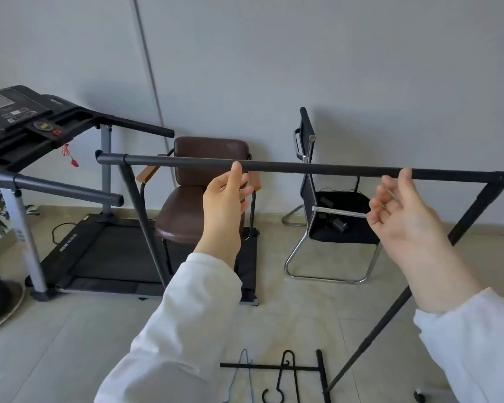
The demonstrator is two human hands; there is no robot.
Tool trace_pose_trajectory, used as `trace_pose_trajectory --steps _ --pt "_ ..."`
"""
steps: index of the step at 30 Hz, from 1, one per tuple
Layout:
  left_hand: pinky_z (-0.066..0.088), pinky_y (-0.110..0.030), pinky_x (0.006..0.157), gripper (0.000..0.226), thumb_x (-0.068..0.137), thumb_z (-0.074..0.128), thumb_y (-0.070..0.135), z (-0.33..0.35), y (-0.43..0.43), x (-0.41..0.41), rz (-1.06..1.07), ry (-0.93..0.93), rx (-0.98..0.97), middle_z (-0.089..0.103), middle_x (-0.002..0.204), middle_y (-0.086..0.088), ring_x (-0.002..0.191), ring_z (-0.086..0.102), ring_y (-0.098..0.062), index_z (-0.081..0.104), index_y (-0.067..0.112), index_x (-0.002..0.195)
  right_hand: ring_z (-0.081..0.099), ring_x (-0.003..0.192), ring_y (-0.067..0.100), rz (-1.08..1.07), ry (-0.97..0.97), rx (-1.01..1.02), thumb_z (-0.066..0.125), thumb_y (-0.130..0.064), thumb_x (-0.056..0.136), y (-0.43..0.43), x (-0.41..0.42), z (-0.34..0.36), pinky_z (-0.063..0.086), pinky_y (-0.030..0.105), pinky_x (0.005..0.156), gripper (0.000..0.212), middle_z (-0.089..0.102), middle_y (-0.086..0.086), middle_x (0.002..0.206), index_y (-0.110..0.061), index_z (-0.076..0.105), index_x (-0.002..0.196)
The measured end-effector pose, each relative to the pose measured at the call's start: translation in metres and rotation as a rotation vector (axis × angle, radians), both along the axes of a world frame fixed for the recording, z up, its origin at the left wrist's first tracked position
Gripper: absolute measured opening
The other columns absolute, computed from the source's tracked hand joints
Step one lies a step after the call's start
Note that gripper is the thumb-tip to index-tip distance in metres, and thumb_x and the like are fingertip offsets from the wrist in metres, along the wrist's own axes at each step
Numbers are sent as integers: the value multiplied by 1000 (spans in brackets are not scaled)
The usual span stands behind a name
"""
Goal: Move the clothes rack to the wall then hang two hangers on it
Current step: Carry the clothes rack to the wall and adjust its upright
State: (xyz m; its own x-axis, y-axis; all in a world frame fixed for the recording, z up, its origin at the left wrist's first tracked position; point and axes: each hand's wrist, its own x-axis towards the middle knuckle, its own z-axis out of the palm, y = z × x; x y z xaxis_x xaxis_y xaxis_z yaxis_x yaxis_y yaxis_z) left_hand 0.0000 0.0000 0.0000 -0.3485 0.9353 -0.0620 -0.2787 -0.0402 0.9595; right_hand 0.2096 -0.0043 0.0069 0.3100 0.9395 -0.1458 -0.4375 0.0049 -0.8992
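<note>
**Both hands raised to the rack's top bar, hangers on the floor below**

Head view. The clothes rack is seen across the middle of the frame, its dark top bar running from 9 o'clock toward 3 o'clock, where its end is cut off by the frame edge. One slanted leg is seen at the left end, another at the right; the right leg's foot, with what may be a caster, is cropped at 5 o'clock. The rack's low crossbar is partly visible at 6 o'clock.

The left hand is held up beneath the bar, fingers loosely spread, with a fingertip touching the bar's underside; nothing is clamped. The right hand is likewise open and slack, its fingertips at the bar; whether they rest on it cannot be told. White sleeves cover both forearms.

On the floor at 6 o'clock two hangers lie by the crossbar: a thin blue hanger and a black hanger, both cut off by the lower edge.

Behind the rack, near the wall, a brown chair and a black chair are partly hidden by the bar and hands. Small items on the black seat are too blurred to identify. A treadmill is cropped at 9 o'clock.
</note>
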Motion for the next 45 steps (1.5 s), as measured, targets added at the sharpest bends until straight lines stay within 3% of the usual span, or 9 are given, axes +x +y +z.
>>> trace_pose_trajectory --steps 5,14,20,26,28,31,36,41,45 --pt "48 -18 69 16 90 49 39 -5 13 2 -7 18 32 64 81 15 76 61 -1 53 29 78 49 63 7 -57 -36 -45 50 -51 84 15 2 -7 40 19 61 29 52 -9 70 -23 54 75" --pt "49 -18 67 18 90 49 39 -6 26 1 -1 109 51 66 75 12 66 62 -1 55 25 81 43 56 9 -98 -67 -31 46 -49 87 30 1 -7 38 20 56 32 47 -6 64 -20 50 75" --pt "49 -13 61 16 91 49 36 -6 30 2 8 99 64 64 72 10 51 61 6 55 26 80 42 55 9 -118 -197 8 43 -43 91 33 2 -6 38 20 57 30 44 -6 61 -20 44 72" --pt "49 -10 57 17 91 49 35 -5 28 5 5 107 90 64 72 8 53 61 5 55 25 78 41 51 8 -162 -216 20 46 -37 91 33 7 -4 38 19 54 29 46 -9 51 -21 42 68" --pt "49 -11 59 17 91 50 35 -4 27 6 7 107 88 64 72 8 57 61 3 56 25 78 41 50 8 -162 -206 26 46 -36 91 31 9 -3 38 19 53 29 46 -11 42 -21 42 67" --pt "49 -13 61 17 91 50 35 -2 24 8 5 101 83 63 72 8 62 61 1 56 23 80 40 50 9 -165 -187 27 47 -34 91 29 10 -1 37 20 53 29 43 -9 50 -20 42 66" --pt "48 -17 66 17 91 50 33 5 20 14 -21 97 91 63 72 6 66 60 -3 56 23 78 38 51 9 -167 -135 41 48 -31 91 22 15 5 36 20 54 27 43 -13 35 -21 42 67" --pt "49 -18 66 15 91 50 33 14 19 20 -45 105 122 64 72 8 64 61 0 56 25 80 39 51 9 -199 -125 66 48 -31 91 13 23 16 36 19 54 27 43 -10 46 -20 42 67" --pt "48 -16 62 16 91 50 33 19 18 29 -87 103 134 64 71 8 57 61 3 56 23 79 39 50 8 -231 -129 77 49 -31 91 5 32 22 36 19 53 28 44 -11 43 -20 41 66"
